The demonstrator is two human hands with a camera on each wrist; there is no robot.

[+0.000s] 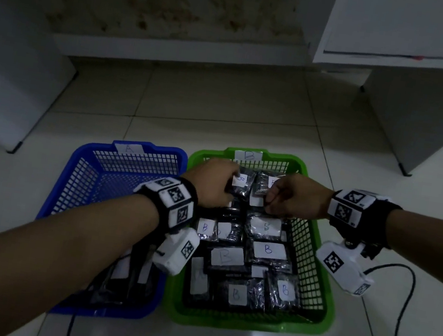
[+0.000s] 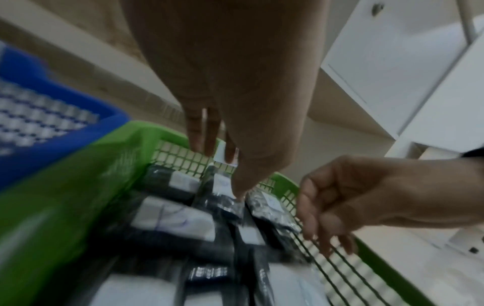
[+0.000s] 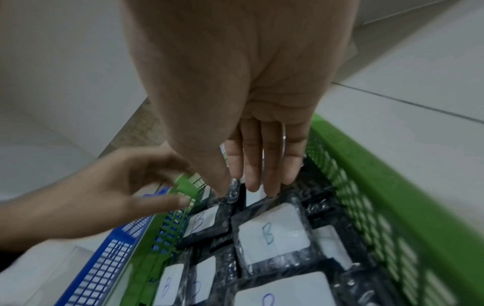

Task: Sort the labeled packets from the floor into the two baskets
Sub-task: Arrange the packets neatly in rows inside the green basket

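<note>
Beside the green basket (image 1: 321,283) stood the blue basket (image 1: 81,175), both of rigid plastic mesh. Above the green basket's far end, the left hand (image 1: 212,183) pinched a crinkly black packet (image 1: 240,188) labelled B. The right hand (image 1: 293,198) hung loosely curled, holding nothing. Placing was underway, I judged; next, release.

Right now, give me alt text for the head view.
Both hands, left hand and right hand, reach over the far end of the green basket, full of black B-labeled packets. The blue basket sits beside it on the tiled floor.
</note>
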